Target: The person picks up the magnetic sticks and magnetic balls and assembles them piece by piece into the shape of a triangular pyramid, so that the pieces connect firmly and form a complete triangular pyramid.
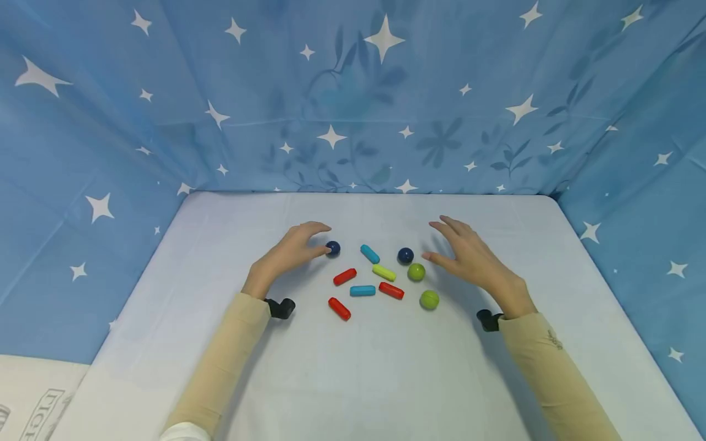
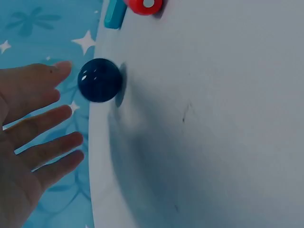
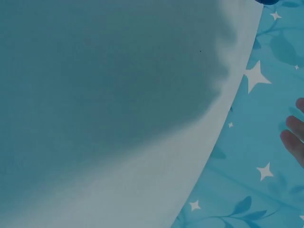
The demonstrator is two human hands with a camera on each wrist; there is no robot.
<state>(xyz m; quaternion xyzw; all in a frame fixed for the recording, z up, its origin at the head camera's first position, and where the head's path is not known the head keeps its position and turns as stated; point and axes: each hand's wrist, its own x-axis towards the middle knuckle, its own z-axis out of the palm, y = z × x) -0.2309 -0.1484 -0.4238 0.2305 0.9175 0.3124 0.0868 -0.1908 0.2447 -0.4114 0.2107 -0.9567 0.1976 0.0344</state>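
Observation:
My left hand point(image 1: 289, 250) hovers over the left side of the group, fingers apart and holding nothing. Nearest to it is a dark blue ball point(image 1: 333, 248), which the left wrist view shows as a glossy ball point(image 2: 99, 80) just beyond the thumb. On the other side, my right hand point(image 1: 469, 254) is raised with spread fingers and nothing in them. Close to its thumb lie a second dark blue ball point(image 1: 405, 255) and a green ball point(image 1: 416, 272); another green ball point(image 1: 429, 299) sits nearer me. Only fingertips point(image 3: 294, 137) of this hand appear in the right wrist view.
Between the hands lie three red sticks point(image 1: 344, 277), two light blue sticks point(image 1: 362, 291) and a yellow-green stick point(image 1: 383, 272). They rest on a white table point(image 1: 386, 380). A blue star-patterned curtain point(image 1: 353, 104) borders its back and sides.

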